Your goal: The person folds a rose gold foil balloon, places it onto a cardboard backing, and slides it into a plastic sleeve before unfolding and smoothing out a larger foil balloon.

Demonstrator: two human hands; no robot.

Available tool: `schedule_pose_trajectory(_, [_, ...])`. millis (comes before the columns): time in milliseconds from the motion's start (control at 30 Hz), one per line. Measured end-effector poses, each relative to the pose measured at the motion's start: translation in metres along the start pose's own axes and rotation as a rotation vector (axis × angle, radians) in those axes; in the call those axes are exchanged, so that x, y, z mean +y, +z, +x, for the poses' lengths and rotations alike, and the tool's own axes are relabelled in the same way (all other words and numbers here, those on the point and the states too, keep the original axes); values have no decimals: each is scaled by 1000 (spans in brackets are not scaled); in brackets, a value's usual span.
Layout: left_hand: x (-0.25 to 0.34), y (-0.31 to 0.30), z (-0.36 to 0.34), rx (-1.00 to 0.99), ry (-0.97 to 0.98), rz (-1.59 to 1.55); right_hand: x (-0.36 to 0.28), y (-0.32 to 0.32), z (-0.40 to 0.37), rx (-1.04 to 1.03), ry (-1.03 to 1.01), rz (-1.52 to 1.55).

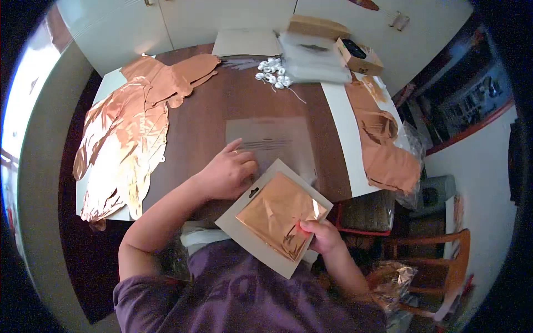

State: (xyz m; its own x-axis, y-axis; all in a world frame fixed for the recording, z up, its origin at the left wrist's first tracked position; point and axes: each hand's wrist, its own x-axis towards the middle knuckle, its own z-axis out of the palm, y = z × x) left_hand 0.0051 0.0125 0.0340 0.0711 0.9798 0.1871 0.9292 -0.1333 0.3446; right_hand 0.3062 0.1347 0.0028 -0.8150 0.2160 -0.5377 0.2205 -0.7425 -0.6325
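Note:
My right hand (323, 236) grips the edge of a light card (235, 223) with a hang hole, its thumb pressing on the front. A folded rose-gold foil balloon (273, 208) lies flat against the card, tilted in front of my chest. My left hand (232, 170) is over the left side of a clear plastic bag (277, 131) on the brown table. Its index finger points out and the other fingers are bent. No object shows in it, though the palm side is hidden.
Rose-gold foil balloons (125, 130) are piled at the table's left, and more foil (391, 158) lies on the right. White string bundles (272, 71), a stack of clear bags (316, 60) and a small cardboard box (363, 62) sit at the back. A wooden chair (463, 258) stands at right.

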Motion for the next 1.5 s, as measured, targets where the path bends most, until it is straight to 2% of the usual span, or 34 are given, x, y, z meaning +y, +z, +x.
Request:
schedule_pose_trajectory(100, [-8,9,4,89,180,-125,3,1,0,14,16,84])
schedule_pose_trajectory(200, [-6,10,3,152,139,-356,1,4,-9,170,-116,25])
schedule_pose_trajectory(300, [-9,10,3,114,131,-411,9,4,-15,265,-283,-134])
schedule_pose_trajectory(500, [-3,-4,9,-61,45,-515,13,27,-28,375,-379,-244])
schedule_pose_trajectory(767, [4,2,1,26,66,-350,30,36,-35,504,-403,-331])
schedule_pose_trajectory(900, [11,9,0,34,32,-401,45,34,-27,475,-432,-241])
schedule_pose_trajectory(1000, [21,13,1,117,123,-191,49,39,-14,446,-432,-237])
schedule_pose_trajectory(1100, [33,1,-5,211,113,-13,45,45,-10,414,-204,-192])
schedule_pose_trajectory(1200, [26,7,-4,251,0,-83,55,32,0,372,-294,-255])
schedule_pose_trajectory(1300, [29,8,11,327,-10,-129,55,36,4,346,-267,-282])
schedule_pose_trajectory(1433, [32,14,22,370,106,-58,57,38,11,354,-231,-200])
schedule_pose_trajectory(1500, [34,15,23,350,163,-52,64,33,15,325,-279,-177])
